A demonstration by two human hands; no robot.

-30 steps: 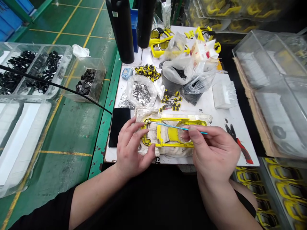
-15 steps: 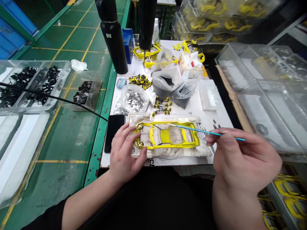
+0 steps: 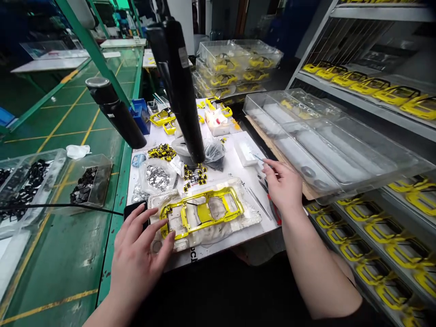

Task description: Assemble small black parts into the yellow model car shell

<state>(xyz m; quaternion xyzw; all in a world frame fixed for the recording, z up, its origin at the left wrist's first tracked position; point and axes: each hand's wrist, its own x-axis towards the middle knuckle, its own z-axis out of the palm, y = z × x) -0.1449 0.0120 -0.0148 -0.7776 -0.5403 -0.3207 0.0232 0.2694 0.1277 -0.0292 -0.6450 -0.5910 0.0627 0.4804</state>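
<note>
A yellow model car body lies upside down on a worn white foam block. My left hand is at its left end, with the thumb and index fingertip on the frame and the other fingers spread. My right hand pinches a thin blue brush, which points left over a small white container. The brush tip is too small to tell whether it touches the container. Tweezers and red-handled pliers lie beside the right forearm.
Small black-yellow parts, a bag of silvery pieces and a phone are around the block. Two black cylinders hang or stand over the table's far side. Clear trays are at right, racks of yellow bodies beyond.
The view has swung up and to the right. My right hand has moved the brush away from above the car body to the white container. My left hand stays at the body's left end.
</note>
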